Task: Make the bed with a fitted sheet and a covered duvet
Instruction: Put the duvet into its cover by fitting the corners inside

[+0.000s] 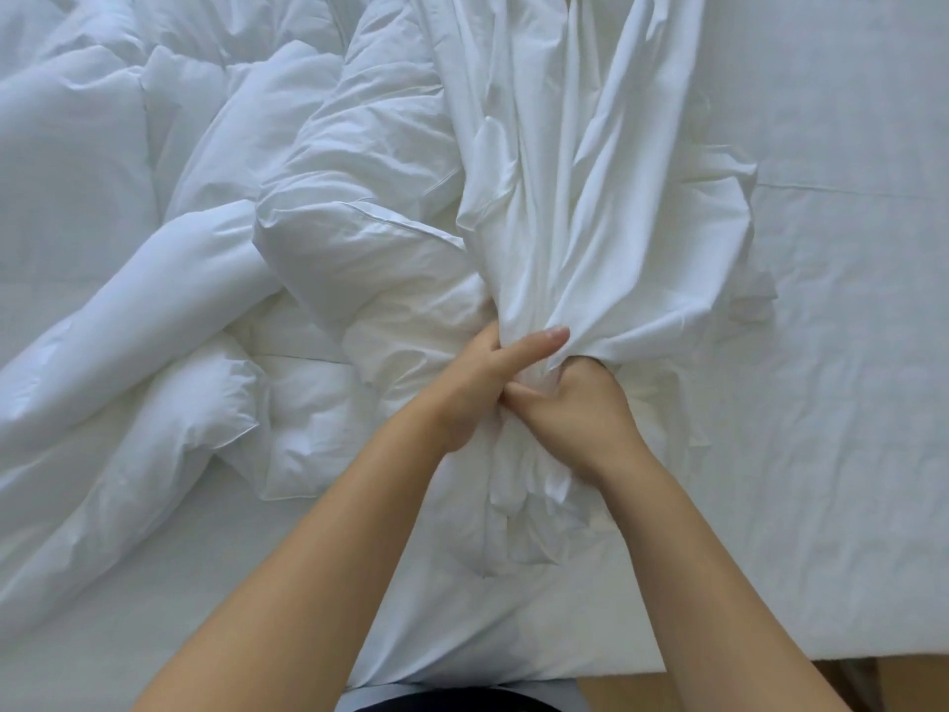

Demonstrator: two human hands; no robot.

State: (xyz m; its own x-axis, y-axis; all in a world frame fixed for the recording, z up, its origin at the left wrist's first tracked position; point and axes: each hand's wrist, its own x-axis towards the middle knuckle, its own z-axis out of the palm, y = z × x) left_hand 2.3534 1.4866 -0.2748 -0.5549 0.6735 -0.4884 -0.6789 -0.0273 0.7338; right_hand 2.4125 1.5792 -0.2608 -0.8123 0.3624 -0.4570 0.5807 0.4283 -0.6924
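White bed (847,352) below me, with the puffy duvet (179,300) heaped on its left side. My left hand (477,388) and right hand (585,408) both clutch the gathered cover (590,197) mid-bed. It looks thin, light and limp, likely best held by a bunched edge. Folds bury my fingers, and I can't see its opening.

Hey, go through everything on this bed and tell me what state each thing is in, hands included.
duvet cover: bunched into long folds, gathered in both hands, not spread out.
duvet: crumpled in a heap beside the cover, not inside it.
fitted sheet: spread over the mattress, lightly wrinkled.
left hand: grips the gathered cover.
right hand: grips the cover, fingers buried in it.
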